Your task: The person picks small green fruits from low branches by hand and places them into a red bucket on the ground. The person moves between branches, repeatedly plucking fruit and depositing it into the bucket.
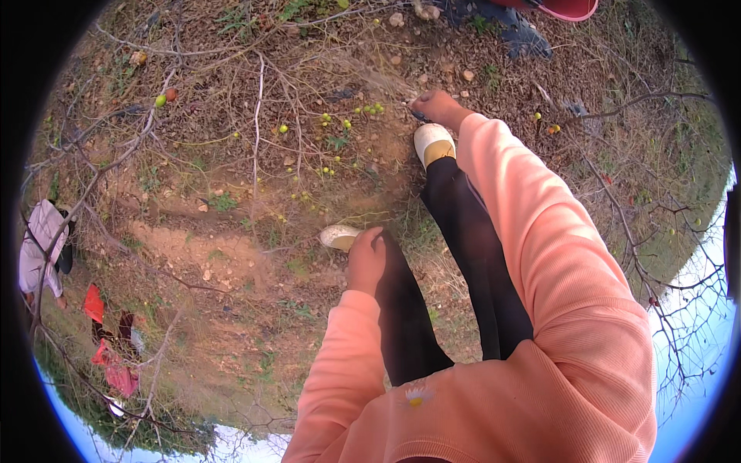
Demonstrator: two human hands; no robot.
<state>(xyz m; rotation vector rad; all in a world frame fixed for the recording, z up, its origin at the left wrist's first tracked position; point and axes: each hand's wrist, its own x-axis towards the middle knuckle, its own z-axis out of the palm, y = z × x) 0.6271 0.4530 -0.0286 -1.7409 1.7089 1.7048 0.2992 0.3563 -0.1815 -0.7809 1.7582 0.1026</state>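
Observation:
My left hand (366,261) is by my left shin, against the black trouser leg (405,324) and just behind a pale shoe (337,236). Its fingers are curled, and whether they hold anything is hidden. My right hand (437,107) reaches down past the toe of the other pale shoe (434,142), close to the leaf-covered ground. A small dark thing (421,116) shows under its fingers; I cannot tell whether it is held. Left of this hand, small round green-yellow fruits (370,109) lie scattered in groups, with another fruit (283,128) among thin twigs.
Bare thorny-looking branches (95,173) spread on the left, and more branches (631,231) on the right. At the top are a pink-rimmed red container (570,8) and dark cloth or footwear (524,40). Two people, one in pale clothing (43,249), another in red (118,367), are far left.

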